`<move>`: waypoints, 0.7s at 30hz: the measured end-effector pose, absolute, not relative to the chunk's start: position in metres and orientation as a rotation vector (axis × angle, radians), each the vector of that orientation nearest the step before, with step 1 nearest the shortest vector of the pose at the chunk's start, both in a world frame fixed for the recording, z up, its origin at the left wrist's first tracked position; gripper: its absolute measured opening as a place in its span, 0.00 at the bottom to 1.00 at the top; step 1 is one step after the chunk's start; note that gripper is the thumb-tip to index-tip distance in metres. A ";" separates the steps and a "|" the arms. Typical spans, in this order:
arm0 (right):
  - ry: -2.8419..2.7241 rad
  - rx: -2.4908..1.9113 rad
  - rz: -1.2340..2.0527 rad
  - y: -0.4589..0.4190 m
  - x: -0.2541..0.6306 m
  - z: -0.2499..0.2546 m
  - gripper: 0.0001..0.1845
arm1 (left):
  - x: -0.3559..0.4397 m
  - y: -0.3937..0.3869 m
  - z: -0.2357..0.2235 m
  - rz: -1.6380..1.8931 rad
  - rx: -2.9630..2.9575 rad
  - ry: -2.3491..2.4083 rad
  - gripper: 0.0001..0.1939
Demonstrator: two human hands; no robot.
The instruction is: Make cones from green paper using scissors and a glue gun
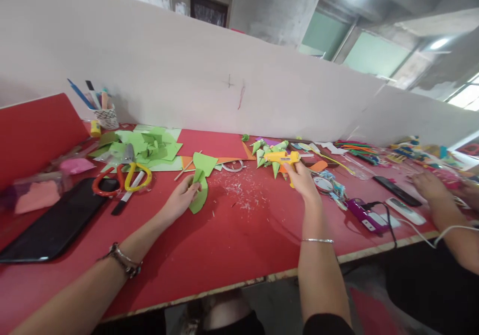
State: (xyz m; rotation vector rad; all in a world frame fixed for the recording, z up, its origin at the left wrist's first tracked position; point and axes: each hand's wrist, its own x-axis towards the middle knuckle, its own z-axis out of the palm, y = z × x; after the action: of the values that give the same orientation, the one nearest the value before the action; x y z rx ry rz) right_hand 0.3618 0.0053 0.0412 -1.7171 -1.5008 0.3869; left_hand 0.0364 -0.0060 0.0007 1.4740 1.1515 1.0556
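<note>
My left hand [183, 195] pinches a folded green paper piece [202, 165] over the red table. To the right, my right hand [301, 177] is closed around a yellow glue gun [284, 157], its nozzle pointing left. Small green paper cones [275, 167] lie just behind and below the glue gun. Between my hands, pale scraps [245, 192] are scattered on the red tabletop [232, 245]. Behind the left hand lies a heap of cut green paper [153, 145]. Scissors with red and yellow handles [121, 180] rest to its left, across a marker [129, 192].
At far left are a black tablet-like device [56, 225], pink bags [37, 195] and a pen cup [107, 116]. Toward the right lie a tape roll [322, 185], purple power strip [368, 215] with cables, and a black phone [396, 190]. Another person's hand [430, 185] works at far right.
</note>
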 end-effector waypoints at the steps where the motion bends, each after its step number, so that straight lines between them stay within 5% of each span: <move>1: -1.520 -1.725 0.366 0.005 0.358 0.043 0.21 | 0.037 -0.006 0.001 1.058 1.474 1.156 0.07; 21: -1.853 -1.542 0.247 -0.002 0.263 0.045 0.18 | 0.038 -0.011 0.002 0.981 1.471 1.237 0.08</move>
State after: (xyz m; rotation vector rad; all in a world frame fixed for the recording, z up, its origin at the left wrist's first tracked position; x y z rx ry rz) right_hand 0.2627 -0.0023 0.0452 -1.5415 -1.8527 0.2472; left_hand 0.0380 -0.0106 0.0016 1.4710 1.2368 0.9808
